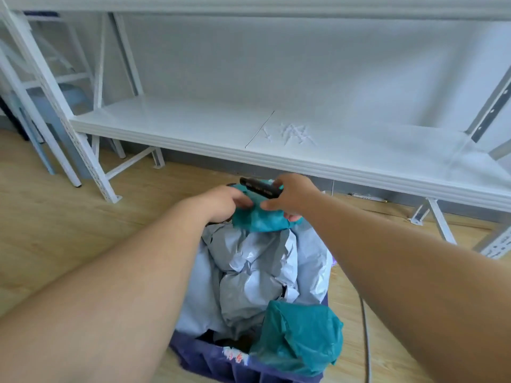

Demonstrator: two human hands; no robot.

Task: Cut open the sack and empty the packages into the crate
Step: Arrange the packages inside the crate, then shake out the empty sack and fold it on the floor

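Left hand (224, 201) pinches teal sack (258, 217) at 12 o'clock of the blue crate (221, 363); right hand (293, 196) clenches a black cutter (260, 187) and the sack. Grey mailer packages (257, 272) fill the crate centre.

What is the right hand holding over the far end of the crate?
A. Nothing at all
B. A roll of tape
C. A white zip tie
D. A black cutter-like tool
D: the right hand grips a black tool that sticks out to the left of its fingers, just above the bunched teal plastic that the left hand pinches over the crate.
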